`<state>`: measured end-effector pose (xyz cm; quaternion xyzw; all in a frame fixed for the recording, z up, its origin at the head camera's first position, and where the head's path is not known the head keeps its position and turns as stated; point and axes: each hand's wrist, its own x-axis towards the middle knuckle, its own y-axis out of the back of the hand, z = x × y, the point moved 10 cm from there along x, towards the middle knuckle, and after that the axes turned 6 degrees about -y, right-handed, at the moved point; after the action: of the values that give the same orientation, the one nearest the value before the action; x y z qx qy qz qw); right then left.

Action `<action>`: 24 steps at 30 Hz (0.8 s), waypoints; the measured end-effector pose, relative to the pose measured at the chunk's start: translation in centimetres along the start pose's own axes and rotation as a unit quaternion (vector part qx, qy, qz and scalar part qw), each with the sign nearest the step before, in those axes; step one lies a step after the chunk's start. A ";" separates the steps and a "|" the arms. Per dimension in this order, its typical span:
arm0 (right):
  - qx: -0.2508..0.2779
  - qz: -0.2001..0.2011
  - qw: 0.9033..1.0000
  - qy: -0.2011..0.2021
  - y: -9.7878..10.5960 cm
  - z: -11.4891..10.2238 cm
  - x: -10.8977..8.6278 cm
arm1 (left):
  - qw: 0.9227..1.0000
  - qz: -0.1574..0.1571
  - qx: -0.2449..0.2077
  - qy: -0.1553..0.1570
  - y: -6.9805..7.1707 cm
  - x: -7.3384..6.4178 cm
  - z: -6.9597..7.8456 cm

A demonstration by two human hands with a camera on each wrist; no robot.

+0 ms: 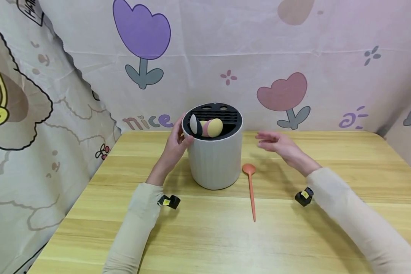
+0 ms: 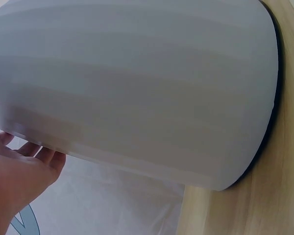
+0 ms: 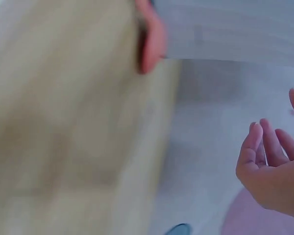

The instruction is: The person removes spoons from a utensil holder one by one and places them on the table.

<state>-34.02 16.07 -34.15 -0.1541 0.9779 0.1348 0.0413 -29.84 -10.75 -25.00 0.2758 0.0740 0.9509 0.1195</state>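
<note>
A ribbed white holder (image 1: 215, 163) stands upright on the table with a slotted black lid (image 1: 231, 131). From its large opening rise several rounded ends: a white-and-black one (image 1: 193, 125), and a yellow one (image 1: 215, 128) beside pink. My left hand (image 1: 178, 140) rests against the holder's upper left side, thumb near the rim; the left wrist view shows its fingers (image 2: 58, 161) lightly bent against the wall. To the holder's right lies an orange long-handled spoon (image 1: 249, 170), its bowl toward the back. My right hand (image 1: 282, 146) hovers right of the holder, fingers loosely extended, holding nothing.
The wooden table (image 1: 205, 236) reaches back to a printed cloth backdrop (image 1: 205, 45). Another patterned cloth (image 1: 27, 182) hangs along the left side. Small black cameras (image 1: 304, 196) sit on both wrists.
</note>
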 end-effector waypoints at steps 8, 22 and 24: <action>0.003 0.012 0.999 0.040 0.2 -4.9 -1.6 | 1.000 0.000 -0.002 0.003 0.0 0.0 -0.1; -0.056 0.054 0.992 0.100 -1.1 -12.2 -3.5 | 1.000 0.000 -0.006 0.008 -0.1 0.1 -0.2; -0.049 0.048 0.992 0.106 -1.9 -12.9 -4.1 | 1.000 0.000 -0.006 0.008 -0.1 0.1 -0.2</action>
<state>-30.02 11.95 -21.76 -0.1220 0.9753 0.1674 -0.0768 -29.99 -10.65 -25.17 0.2674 0.0689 0.9535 0.1208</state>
